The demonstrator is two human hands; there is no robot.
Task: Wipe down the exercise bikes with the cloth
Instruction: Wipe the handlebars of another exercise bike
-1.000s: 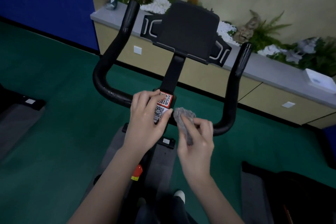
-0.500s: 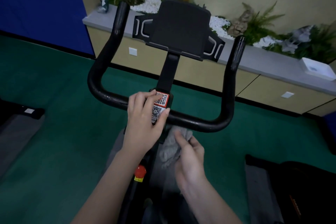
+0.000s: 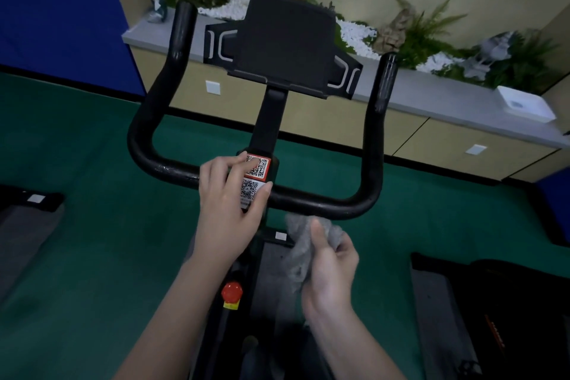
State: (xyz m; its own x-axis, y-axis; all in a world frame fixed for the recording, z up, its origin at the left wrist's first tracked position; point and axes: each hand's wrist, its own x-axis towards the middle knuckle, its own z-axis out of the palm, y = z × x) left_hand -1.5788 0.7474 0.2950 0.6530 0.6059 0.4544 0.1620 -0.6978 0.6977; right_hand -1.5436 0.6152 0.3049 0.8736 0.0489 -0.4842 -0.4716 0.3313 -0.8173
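A black exercise bike fills the middle of the view, its U-shaped handlebar (image 3: 324, 202) running across in front of me and a black console (image 3: 285, 43) standing on the stem above. My left hand (image 3: 229, 210) rests on the handlebar's centre beside the QR-code stickers (image 3: 257, 176), fingers curled over the bar. My right hand (image 3: 328, 268) grips a crumpled grey cloth (image 3: 297, 244) just below the right half of the bar, the cloth's top edge close under it.
A red knob (image 3: 232, 291) sits on the bike frame below my left wrist. Green floor surrounds the bike. A long cabinet (image 3: 431, 108) with plants (image 3: 422, 37) and a white tray (image 3: 526, 105) runs along the back wall. Dark equipment (image 3: 493, 311) stands at the right, another base (image 3: 27, 203) at the left.
My right hand has dropped with the cloth from the bar's centre to below the bar, then shifted slightly right. My left hand stays on the handlebar.
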